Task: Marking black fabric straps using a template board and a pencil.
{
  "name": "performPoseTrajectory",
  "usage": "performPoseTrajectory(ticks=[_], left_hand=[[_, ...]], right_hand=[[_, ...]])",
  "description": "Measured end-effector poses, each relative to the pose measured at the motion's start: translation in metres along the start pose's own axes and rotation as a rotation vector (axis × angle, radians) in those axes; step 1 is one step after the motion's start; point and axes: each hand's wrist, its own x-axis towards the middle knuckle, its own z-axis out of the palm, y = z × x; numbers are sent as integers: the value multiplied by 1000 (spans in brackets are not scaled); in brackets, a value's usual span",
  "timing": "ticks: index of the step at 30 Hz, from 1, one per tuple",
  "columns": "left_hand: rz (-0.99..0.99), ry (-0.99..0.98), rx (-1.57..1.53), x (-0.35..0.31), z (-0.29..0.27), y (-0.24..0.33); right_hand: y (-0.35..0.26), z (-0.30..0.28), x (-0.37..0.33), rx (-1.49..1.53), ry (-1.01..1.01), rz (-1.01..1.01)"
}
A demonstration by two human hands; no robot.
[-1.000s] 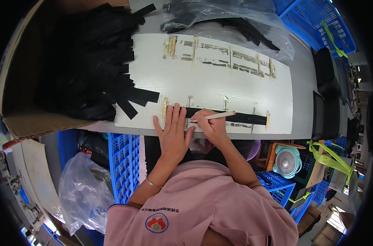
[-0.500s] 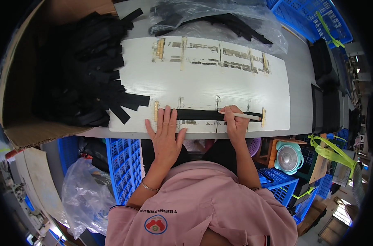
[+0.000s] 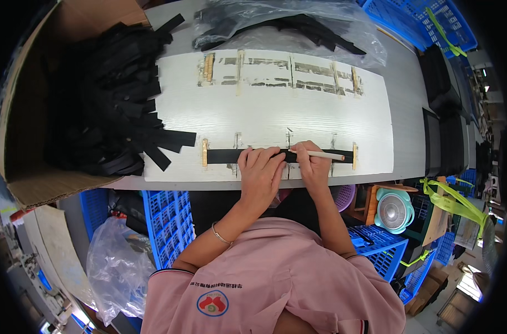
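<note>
A black fabric strip [image 3: 223,156] lies flat along the near edge of a white board [image 3: 209,114], between two tan end stops. My left hand [image 3: 261,170] lies on the strip near its middle, fingers stretched out and pressing down. Just to its right, my right hand [image 3: 312,167] grips a pale, slim pencil-like marking tool [image 3: 330,156]. Its tip is at the strip, close to a dark guide line on the board. Whether the tip touches the fabric I cannot tell.
A cardboard box [image 3: 19,111] at the left holds a heap of black strips [image 3: 108,94]. Clear plastic [image 3: 348,33] with black strips lies at the back. Blue crates [image 3: 426,22] stand at the far right and below the table. Dark padded blocks [image 3: 440,83] line the right edge.
My left hand has slid right along the strip, close beside the right hand. The right hand has shifted slightly left with the marking tool.
</note>
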Motion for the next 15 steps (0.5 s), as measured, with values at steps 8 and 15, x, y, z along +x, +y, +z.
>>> performPoseTrajectory(ticks=[8, 15], left_hand=[[11, 63, 38, 5, 6, 0], [6, 60, 38, 6, 7, 0]], right_hand=[[1, -9, -2, 9, -38, -32], [4, -8, 4, -74, -56, -203]])
